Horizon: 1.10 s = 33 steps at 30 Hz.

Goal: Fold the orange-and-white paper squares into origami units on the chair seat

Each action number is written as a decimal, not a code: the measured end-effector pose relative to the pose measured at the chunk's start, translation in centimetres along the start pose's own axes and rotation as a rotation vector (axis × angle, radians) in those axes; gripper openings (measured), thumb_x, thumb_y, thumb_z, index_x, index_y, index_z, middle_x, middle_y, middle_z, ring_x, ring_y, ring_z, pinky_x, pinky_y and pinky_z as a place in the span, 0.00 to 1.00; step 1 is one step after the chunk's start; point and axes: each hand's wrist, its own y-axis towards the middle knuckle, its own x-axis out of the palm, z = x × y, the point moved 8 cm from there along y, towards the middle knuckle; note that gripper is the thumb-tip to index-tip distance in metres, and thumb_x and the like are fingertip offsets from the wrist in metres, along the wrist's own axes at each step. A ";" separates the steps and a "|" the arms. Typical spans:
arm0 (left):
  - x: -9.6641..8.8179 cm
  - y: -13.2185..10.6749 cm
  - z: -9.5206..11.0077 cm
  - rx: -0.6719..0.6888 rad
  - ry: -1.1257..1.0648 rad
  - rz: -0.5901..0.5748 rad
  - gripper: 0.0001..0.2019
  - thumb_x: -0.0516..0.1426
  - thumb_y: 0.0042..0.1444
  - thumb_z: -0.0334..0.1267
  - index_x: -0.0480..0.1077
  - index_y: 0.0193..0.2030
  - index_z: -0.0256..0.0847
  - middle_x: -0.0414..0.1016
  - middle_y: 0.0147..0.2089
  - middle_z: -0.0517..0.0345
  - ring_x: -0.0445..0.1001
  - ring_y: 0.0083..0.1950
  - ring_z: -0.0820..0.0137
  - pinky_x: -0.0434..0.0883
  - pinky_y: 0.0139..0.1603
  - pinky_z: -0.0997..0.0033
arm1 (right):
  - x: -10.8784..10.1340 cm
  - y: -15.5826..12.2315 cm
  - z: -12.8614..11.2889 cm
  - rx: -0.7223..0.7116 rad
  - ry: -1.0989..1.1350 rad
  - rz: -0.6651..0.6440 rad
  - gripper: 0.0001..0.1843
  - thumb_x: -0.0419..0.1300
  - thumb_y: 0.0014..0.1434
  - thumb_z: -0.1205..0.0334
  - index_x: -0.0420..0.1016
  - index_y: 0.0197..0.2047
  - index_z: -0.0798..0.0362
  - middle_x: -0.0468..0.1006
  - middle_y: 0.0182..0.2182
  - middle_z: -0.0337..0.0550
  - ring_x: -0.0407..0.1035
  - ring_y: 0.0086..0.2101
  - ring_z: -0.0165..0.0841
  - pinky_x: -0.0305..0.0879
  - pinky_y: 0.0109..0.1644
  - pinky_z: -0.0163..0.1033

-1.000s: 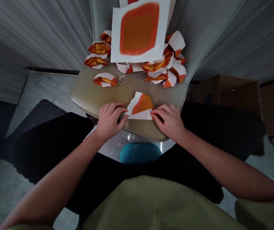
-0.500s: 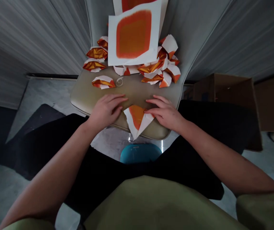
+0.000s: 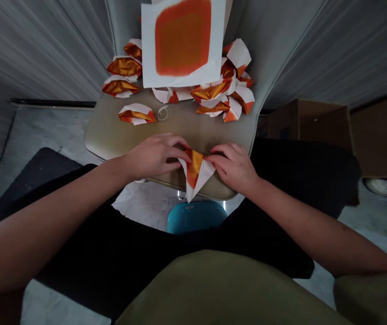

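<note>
A partly folded sheet of white paper with an orange-gold patch (image 3: 196,170) is held at the front of the chair seat (image 3: 112,133), its point hanging past the edge. My left hand (image 3: 161,155) grips its left upper edge, fingers closed on the gold part. On the other side, my right hand (image 3: 232,164) pinches the right corner between thumb and fingers. Beyond the hands, a folded gold-and-white paper piece (image 3: 137,113) lies beside a thin pale loop (image 3: 162,113). A stack of flat sheets with orange squares (image 3: 183,40) stands at the back of the seat.
More folded paper pieces (image 3: 120,85) lie at the seat's left, and a heap of them (image 3: 227,92) at its right. Below the seat's front edge is a blue rounded object (image 3: 196,216). Cardboard boxes (image 3: 325,126) stand on the floor to the right.
My left hand has moved right and taken hold of the paper's left side. My right hand keeps its corner. The paper is now narrower and more creased. The view has shifted slightly.
</note>
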 end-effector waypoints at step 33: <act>2.9 -2.0 3.2 -0.070 0.279 0.059 0.16 0.53 0.67 0.40 0.76 0.56 0.42 0.75 0.64 0.46 0.73 0.63 0.52 0.71 0.59 0.50 | -0.4 -2.4 -1.3 0.097 0.148 -0.061 0.13 0.59 0.68 0.58 0.83 0.49 0.51 0.81 0.49 0.50 0.70 0.52 0.45 0.67 0.57 0.53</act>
